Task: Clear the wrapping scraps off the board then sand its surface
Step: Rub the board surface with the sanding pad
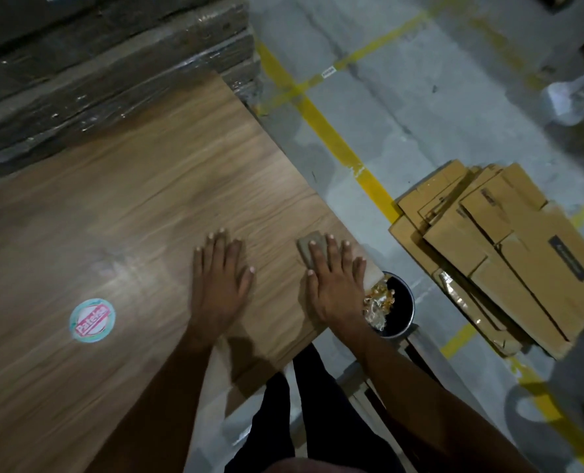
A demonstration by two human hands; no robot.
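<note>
A large wood-grain board [140,199] fills the left and middle of the head view, with a round sticker [92,320] on it near me. My left hand [220,281] lies flat on the board, fingers spread, holding nothing. My right hand [335,285] presses flat on a small tan sanding pad [312,249] at the board's right edge; only the pad's far end shows past my fingers. Crumpled clear wrapping scraps [376,302] sit in a dark round bin [401,303] just right of that hand, below the board's edge.
Wrapped stacks of boards [106,73] rise behind the board at the upper left. Flattened cardboard boxes [488,247] lie on the grey concrete floor to the right. Yellow floor lines [331,134] run past the board's right edge. My dark trouser legs [304,404] stand below.
</note>
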